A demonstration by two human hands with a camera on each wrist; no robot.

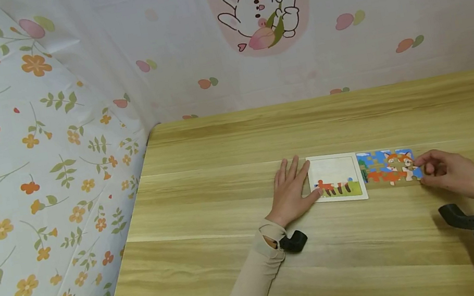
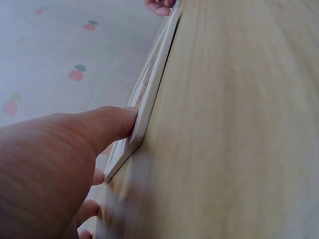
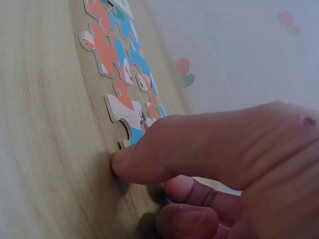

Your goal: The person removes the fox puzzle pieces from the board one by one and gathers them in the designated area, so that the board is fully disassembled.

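Note:
A white-bordered puzzle tray [image 1: 362,189] lies flat on the table, its lower strip filled with joined pieces of striped orange legs and green ground. My left hand [image 1: 290,194] rests along its left side, fingers extended, the thumb [image 2: 122,122] on the near corner. Against the tray's right side lies a joined section of jigsaw pieces [image 1: 383,167] with an orange fox-like animal on blue, with gaps in it. At its right end my right hand [image 1: 456,175] pinches the edge piece [image 3: 132,134] between thumb and index finger; the fingertip contact is partly hidden.
The wood-grain table [image 1: 207,195] runs back to a white curtain [image 1: 172,48] printed with a rabbit and fruit. A flowered cloth [image 1: 37,204] hangs along the left edge. Each wrist wears a black camera mount [image 1: 294,242].

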